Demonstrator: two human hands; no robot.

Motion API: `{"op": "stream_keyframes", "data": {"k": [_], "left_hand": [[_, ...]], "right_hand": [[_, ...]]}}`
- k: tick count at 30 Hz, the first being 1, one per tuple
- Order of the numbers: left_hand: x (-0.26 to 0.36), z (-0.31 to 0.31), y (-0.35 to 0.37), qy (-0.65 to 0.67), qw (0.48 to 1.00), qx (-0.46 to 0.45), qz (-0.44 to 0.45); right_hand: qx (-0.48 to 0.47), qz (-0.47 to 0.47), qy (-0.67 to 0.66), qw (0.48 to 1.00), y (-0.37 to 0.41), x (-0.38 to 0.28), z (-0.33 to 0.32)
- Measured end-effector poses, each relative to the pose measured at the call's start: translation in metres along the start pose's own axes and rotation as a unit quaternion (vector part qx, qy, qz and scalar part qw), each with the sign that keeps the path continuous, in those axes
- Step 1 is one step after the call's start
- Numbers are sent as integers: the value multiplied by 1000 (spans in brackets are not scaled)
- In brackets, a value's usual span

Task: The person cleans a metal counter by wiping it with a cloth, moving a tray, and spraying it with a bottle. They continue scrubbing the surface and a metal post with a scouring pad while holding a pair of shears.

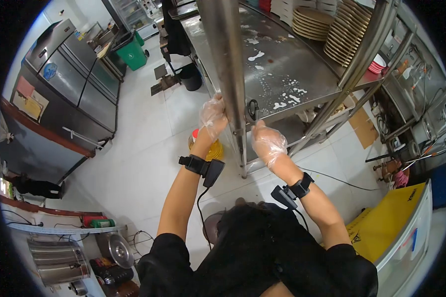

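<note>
The pale tiled floor [148, 148] fills the middle and the 9 o'clock side of the view. At 10 o'clock stands a long steel refrigerator [69, 84] with paper notes on its end. From 12 to 2 o'clock runs the steel worktop [277, 64], its surface spattered with white marks. On it at 1 o'clock lie a leaning row of brown plates [349, 32] and a flat stack of plates [312, 22] just beside it. At 4 o'clock a yellow board [386, 222] leans against a white cabinet. A green bin [132, 54] sits at 11 o'clock, well apart from the hands.

The upright steel post [228, 59] of the worktop's frame runs from 12 o'clock down to the centre. The left hand [213, 116], in a clear plastic glove, is on the post's 9 o'clock side, its fingers curled round the post and gripping it. The right hand [268, 143], also gloved, is on the post's 3 o'clock side. Its fingers are bent up against the worktop's front edge, and I cannot tell whether they grip it. Each forearm carries a black wrist device [203, 166] with a cable. A small black loop [252, 109] hangs at the worktop's edge between the post and the right hand. A yellow container [215, 150] shows just behind the left wrist.
</note>
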State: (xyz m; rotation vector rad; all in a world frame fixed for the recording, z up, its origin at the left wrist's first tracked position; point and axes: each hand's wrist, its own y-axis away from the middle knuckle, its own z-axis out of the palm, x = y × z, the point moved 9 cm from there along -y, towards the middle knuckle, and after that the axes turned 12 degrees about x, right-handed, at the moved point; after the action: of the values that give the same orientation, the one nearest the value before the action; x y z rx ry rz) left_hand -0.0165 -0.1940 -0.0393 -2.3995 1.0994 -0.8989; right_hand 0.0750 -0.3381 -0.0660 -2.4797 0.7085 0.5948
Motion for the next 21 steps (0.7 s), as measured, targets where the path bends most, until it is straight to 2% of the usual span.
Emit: {"op": "stream_keyframes", "data": {"k": [2, 4, 5, 6, 7, 8, 10, 11, 13, 14, 17, 18, 20, 21], "left_hand": [[5, -8, 3, 43, 999, 33, 8], [4, -8, 2, 51, 998, 41, 15], [4, -7, 2, 60, 997, 50, 22], [0, -3, 2, 60, 997, 51, 22], [-4, 0, 3, 80, 995, 52, 26], [-4, 0, 3, 99, 993, 52, 31], [-10, 4, 2, 95, 995, 33, 8], [-13, 8, 3, 92, 996, 11, -14], [-10, 5, 4, 70, 997, 27, -9], [-5, -2, 3, 50, 998, 41, -2], [13, -21, 6, 63, 996, 66, -3], [14, -22, 6, 62, 996, 67, -3], [14, -22, 7, 70, 995, 70, 3], [5, -15, 7, 69, 995, 71, 2]], "right_hand": [[-31, 24, -4, 999, 4, 7, 14], [17, -36, -62, 997, 4, 7, 16], [17, -36, -61, 997, 2, 6, 12], [-72, 65, -154, 983, 3, 15, 24], [-161, 165, -242, 942, 11, 21, 38], [-162, 163, -242, 943, 11, 22, 36], [-226, 244, -440, 834, 21, 19, 43], [-229, 244, -440, 834, 22, 18, 36], [-231, 269, -537, 766, 23, 11, 22], [-235, 267, -537, 765, 24, 15, 26], [-142, 224, -426, 865, 20, 39, 19], [-143, 223, -426, 865, 23, 37, 15], [-99, 125, -273, 949, 23, 29, -4], [-75, 58, -214, 972, 20, 28, 2]]}}
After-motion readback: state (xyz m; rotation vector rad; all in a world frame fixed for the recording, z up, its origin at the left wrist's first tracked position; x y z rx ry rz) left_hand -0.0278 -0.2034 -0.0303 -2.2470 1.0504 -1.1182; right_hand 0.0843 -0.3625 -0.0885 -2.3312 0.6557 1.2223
